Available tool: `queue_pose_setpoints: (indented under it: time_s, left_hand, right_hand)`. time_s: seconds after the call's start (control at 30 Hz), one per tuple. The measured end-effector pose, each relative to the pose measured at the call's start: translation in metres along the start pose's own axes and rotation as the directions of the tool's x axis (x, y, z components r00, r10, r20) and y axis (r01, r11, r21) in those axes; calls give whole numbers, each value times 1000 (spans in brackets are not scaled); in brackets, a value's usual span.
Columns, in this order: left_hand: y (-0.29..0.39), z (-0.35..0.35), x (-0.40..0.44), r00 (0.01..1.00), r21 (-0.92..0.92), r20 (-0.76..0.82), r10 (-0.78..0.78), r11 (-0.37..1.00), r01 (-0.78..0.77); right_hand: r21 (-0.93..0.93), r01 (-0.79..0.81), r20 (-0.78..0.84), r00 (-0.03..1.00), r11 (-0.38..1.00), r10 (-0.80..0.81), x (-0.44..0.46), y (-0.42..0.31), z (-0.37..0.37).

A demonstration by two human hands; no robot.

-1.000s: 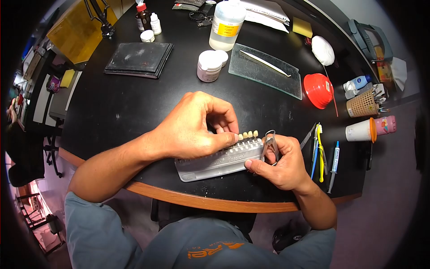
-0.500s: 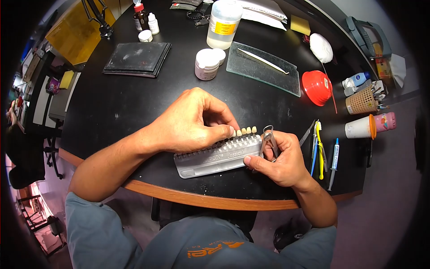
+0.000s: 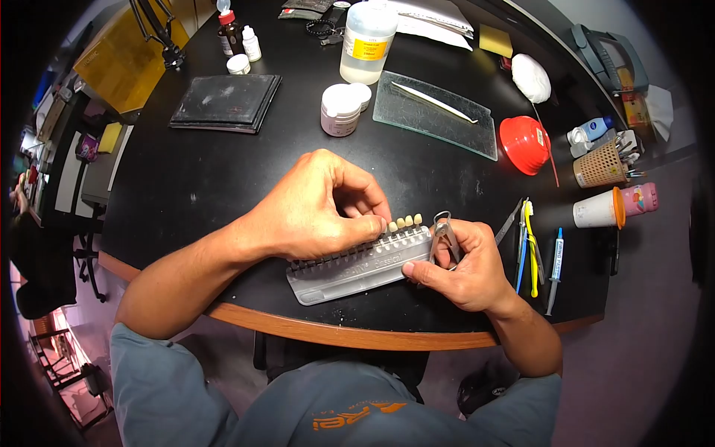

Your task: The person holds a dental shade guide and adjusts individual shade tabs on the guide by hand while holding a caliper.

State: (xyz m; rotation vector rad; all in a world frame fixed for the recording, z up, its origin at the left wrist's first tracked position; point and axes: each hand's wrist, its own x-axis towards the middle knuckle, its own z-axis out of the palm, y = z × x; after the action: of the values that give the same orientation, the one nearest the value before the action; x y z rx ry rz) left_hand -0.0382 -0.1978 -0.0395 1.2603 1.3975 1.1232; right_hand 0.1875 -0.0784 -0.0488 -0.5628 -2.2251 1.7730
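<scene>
Head view, left grip point(image 3: 320, 203) pinched, contents hidden, right grip point(image 3: 474, 270) closed around one metal tool point(image 3: 445, 237), one holder point(image 3: 354, 280), four tooth-shaped tabs point(image 3: 401, 223)

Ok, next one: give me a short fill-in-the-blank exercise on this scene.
The hand covering part of the row of tooth-shaped shade tabs is the ____ one.
The caliper-like metal tool is in the ____ hand.
The slab under the white instrument is made of ____.
The bowl is coloured ____.
Missing words: left; right; glass; red.

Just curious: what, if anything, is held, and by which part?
Right hand: grey tray, by its right end, plus metal tool, hold partly hidden. Left hand: unclear.
</scene>
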Motion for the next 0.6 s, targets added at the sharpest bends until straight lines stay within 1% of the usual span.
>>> queue_pose_setpoints:
  time_s: [0.2,0.3,0.5,0.6]
  left_hand:
    - [2,0,0,1000,-21,0,-16,1000,16]
    - [3,1,0,1000,-89,-4,-10,996,9]
    - [5,0,-1,996,-88,11,-87,992,87]
    - [5,0,-1,997,-130,12,-70,989,71]
  right_hand:
    - [30,-5,-5,1000,1000,5,1,-1,-1]
    - [48,5,-11,1000,999,-4,1,0,-1]
    - [19,-1,-22,1000,1000,2,1,-2,-1]
    - [17,9,-21,1000,1000,-8,1,-1,-1]
